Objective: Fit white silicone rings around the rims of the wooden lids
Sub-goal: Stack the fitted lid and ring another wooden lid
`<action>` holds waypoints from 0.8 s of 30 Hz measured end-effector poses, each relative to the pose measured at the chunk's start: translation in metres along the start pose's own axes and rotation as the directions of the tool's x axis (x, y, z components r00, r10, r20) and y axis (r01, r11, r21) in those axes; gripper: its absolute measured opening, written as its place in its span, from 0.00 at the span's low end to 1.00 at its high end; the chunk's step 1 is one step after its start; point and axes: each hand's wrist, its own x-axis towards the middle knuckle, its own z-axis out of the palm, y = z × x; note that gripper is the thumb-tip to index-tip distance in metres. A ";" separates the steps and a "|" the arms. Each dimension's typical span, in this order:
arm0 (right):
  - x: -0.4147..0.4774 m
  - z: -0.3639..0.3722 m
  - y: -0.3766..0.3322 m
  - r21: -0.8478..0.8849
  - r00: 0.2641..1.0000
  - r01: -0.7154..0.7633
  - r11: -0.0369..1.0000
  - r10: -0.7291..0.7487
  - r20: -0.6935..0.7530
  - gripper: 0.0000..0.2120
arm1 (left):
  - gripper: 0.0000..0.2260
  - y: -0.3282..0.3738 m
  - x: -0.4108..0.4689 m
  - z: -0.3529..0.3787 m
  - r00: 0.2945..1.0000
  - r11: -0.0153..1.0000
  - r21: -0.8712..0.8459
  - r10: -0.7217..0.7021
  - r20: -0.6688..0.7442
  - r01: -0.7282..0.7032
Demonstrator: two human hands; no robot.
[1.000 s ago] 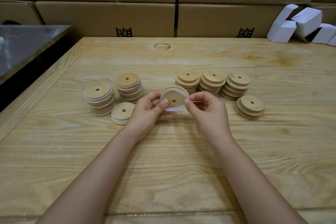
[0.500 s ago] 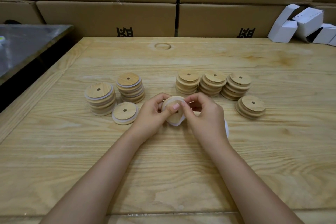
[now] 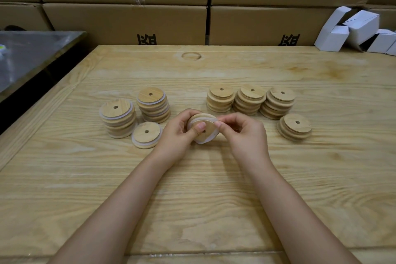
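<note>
Clamped one lid (image 3: 206, 129) in mid-air just above the bench (image 3: 192, 188), between the two groups of stacks. Curled the left grip (image 3: 177, 133) round its edge, thumb pressed flat on the face beside the centre hole. Pinched the white ring (image 3: 202, 142) at the lid's upper right edge with the right grip (image 3: 242, 133). Looked only part seated, sagging loose below the lower rim.

Risked, by this reading, a snap-back off the rim if let go before being stretched all the way round. Risked a twisted band too, from pulling at one spot only. Might also have dropped the lid onto the bench through a slipping thumb.

Counted one lid in hand, with one ring on it. On the left, two ringed stacks (image 3: 116, 113) plus a single ringed lid (image 3: 146, 135). On the right, three bare stacks (image 3: 220, 98) plus one short bare stack (image 3: 294, 126). Saw no spare rings. Could not count the layers per stack for certain.
</note>
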 end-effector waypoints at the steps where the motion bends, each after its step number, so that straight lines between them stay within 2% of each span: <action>1: 0.000 -0.001 0.000 0.004 1.000 0.002 1.000 -0.003 0.007 0.09 | 0.05 0.000 0.000 0.000 1.000 1.000 -0.008 -0.003 -0.005 0.003; 6: -0.003 0.002 0.000 -0.029 1.000 0.026 0.999 -0.026 0.008 0.07 | 0.05 -0.001 0.001 0.000 0.997 0.997 -0.058 -0.045 -0.060 0.041; 11: -0.007 0.006 0.002 -0.133 0.997 0.066 0.989 -0.070 -0.026 0.06 | 0.06 0.002 0.001 0.000 0.993 0.995 -0.083 -0.064 -0.101 0.056; 14: -0.008 0.007 0.002 -0.152 0.996 0.076 0.985 -0.084 -0.041 0.09 | 0.07 0.003 0.000 0.000 0.993 0.993 -0.095 -0.073 -0.094 0.064; 24: -0.005 0.004 0.001 -0.088 1.000 -0.005 0.996 0.002 -0.027 0.08 | 0.07 0.004 0.001 0.001 0.993 0.982 -0.172 -0.088 -0.075 0.074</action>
